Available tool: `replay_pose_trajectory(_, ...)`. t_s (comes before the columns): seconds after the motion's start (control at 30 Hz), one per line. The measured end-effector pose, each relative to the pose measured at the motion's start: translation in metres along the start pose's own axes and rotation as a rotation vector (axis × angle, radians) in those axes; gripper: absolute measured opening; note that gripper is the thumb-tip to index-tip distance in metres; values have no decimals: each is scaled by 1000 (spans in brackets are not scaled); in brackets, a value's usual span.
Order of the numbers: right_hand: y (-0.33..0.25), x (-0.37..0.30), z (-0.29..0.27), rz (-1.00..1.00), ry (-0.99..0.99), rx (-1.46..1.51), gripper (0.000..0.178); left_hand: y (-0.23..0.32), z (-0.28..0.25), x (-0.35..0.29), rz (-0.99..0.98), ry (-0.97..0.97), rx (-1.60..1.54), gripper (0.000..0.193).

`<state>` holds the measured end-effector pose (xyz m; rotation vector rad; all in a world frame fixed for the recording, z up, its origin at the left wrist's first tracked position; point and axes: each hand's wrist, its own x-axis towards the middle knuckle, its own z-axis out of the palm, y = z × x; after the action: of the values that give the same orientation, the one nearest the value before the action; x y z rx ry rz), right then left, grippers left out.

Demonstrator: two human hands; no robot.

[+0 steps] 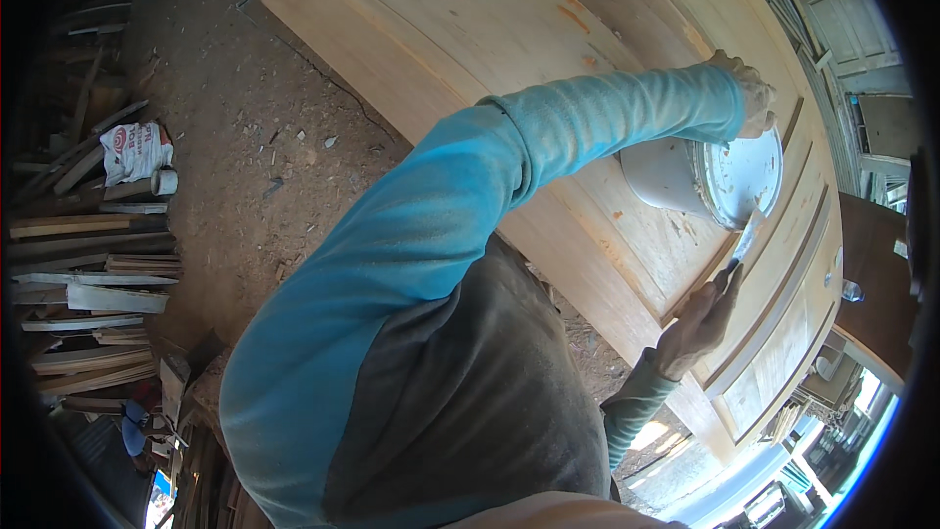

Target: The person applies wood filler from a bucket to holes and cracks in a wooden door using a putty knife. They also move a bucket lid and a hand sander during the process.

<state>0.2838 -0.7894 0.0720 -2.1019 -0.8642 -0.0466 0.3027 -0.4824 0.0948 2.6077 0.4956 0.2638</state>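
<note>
Bucket (pixel 666 174) of stiff-looking plastic, probably weighty if full and slick where smeared, seems best held by its rim; the left hand (pixel 752 98) curls at that rim, though whether it pinches cannot be told. White, with a pale, speckled round top, it rests on the panelled wooden door (pixel 421 39), above which the right hand (pixel 697 328) grips a putty knife (pixel 743 247).

Wht sack (pixel 137 152) w/ red print by scrap wood (pixel 78 171) at L, stacked planks (pixel 88 225) below, dark cable (pixel 338 84) lying on dirt flr (pixel 245 147), wht paneled door (pixel 850 24) upper R, brn board (pixel 871 255) far R
</note>
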Motion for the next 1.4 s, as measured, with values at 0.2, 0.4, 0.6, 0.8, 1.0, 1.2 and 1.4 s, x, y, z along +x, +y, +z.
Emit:
replay_pose_trajectory(0.2, -22, 41, -41, -3, -261, -5, 44, -57, 41, 18, -280, 416, -650, 61)
replay_pose_trajectory(0.4, 49, -34, -24, -35, 146, 515, 46, -74, 66, -38, -302, 471, -1070, 50)
replay_pose_trajectory(0.6, 130, -133, -43, 373, -90, 656, 35, -81, 45, -95, -491, 698, -711, 30)
replay_pose_trajectory(0.8, 184, -127, -73, 378, -246, 478, 35, -63, 2, -111, -107, 746, -1334, 37)
replay_pose_trajectory(1.0, 179, -130, -86, 405, -240, 552, 33, 62, -82, -205, 75, 428, -1628, 23)
replay_pose_trajectory(1.2, 154, -153, -66, 446, -190, 676, 27, 102, -112, -331, 79, 506, -1463, 60)
replay_pose_trajectory(1.4, 93, -152, -32, 389, -555, 537, 37, 81, -81, -445, -144, 516, -1327, 76)
